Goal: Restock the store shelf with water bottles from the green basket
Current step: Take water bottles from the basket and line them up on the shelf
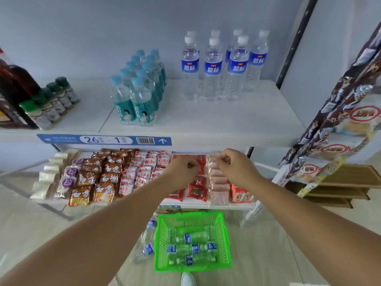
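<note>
1. Head view. Green basket (225,240) sits on the floor, just beyond a white shoe (188,279).
2. Water bottles (191,249) lie on their sides in the basket, criss-crossed. One loose bottle (147,241) lies on the floor against the basket's left wall.
3. Left hand (181,170) and right hand (235,168) hang above and beyond the basket, over the snack packets (103,176) on the lower shelf. Both have fingers curled in, with nothing visible in either.
4. Top shelf (206,122), further beyond the basket: blue-label bottles (213,67) upright at the back. The board in front of them is bare to the front edge.
5. Left of that stock, teal bottles (140,93) in two rows, with a gap between the groups.
6. Right of the basket, hanging snack bags (329,120) crowd the shelf's right end.
</note>
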Demonstrator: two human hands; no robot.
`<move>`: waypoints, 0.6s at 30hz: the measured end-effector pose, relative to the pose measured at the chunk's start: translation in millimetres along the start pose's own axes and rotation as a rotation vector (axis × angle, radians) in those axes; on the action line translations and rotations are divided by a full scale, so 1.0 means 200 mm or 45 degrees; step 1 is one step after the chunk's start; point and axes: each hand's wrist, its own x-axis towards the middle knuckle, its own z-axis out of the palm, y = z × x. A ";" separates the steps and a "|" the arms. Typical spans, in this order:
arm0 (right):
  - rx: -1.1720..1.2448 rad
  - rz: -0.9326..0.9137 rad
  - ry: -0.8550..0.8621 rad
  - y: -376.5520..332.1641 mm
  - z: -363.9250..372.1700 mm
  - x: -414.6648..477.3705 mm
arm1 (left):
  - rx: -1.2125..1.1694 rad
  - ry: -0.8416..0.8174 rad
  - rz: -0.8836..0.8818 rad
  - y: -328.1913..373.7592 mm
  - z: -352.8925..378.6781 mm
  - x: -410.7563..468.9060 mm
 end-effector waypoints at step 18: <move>-0.061 0.235 -0.328 0.29 0.65 -0.50 | 0.321 -0.378 -0.139 -0.72 0.28 -0.41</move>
